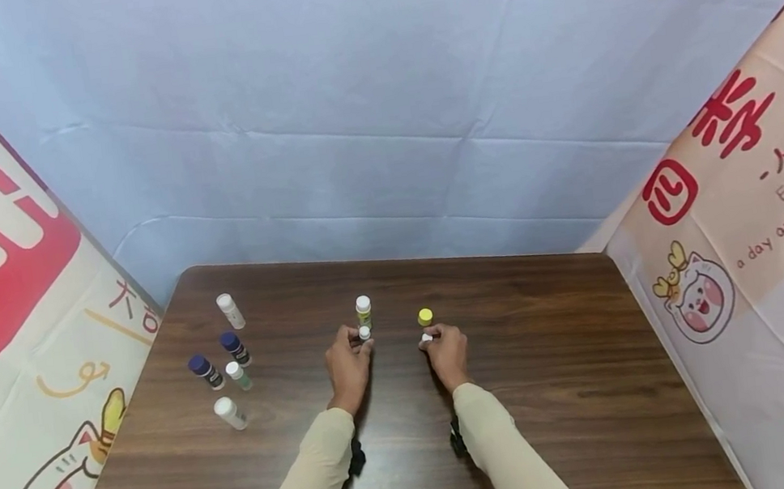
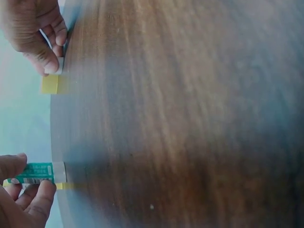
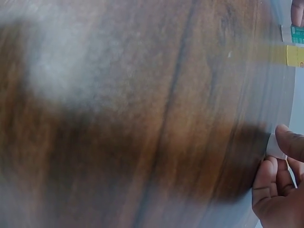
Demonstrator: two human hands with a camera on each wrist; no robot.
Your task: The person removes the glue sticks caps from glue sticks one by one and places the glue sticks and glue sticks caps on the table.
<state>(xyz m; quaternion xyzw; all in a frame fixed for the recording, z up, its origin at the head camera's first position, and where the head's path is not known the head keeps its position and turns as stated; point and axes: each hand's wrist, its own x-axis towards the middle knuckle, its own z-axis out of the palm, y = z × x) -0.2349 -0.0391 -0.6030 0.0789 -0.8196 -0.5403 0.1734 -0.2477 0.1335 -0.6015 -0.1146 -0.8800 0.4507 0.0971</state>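
1. At the centre of the head view, two hands are seen above the table: the left hand (image 1: 348, 364) and the right hand (image 1: 449, 354).
2. In the lower left of the left wrist view, one small green cylindrical tube with printed text and a whitish end (image 2: 37, 173) is clamped between the left hand's thumb and fingers.
3. At the right edge of the right wrist view, one small smooth white cylindrical piece (image 3: 274, 147) is pinched by the right hand's thumb and fingers.
4. Just above these in the head view, one yellow-labelled tube with a white top (image 1: 364, 313) and one short yellow cylinder (image 1: 425, 318) are seen.
5. At the left of the head view, five upright bottles are counted: two white bottles (image 1: 230, 414), two dark-blue-capped bottles (image 1: 206, 372), one pale-green bottle with a white cap (image 1: 238, 375). Their contents are hidden.
6. The dark-brown wood-grained table (image 1: 558, 338) is backed by creased pale-blue cloth (image 1: 318, 123).
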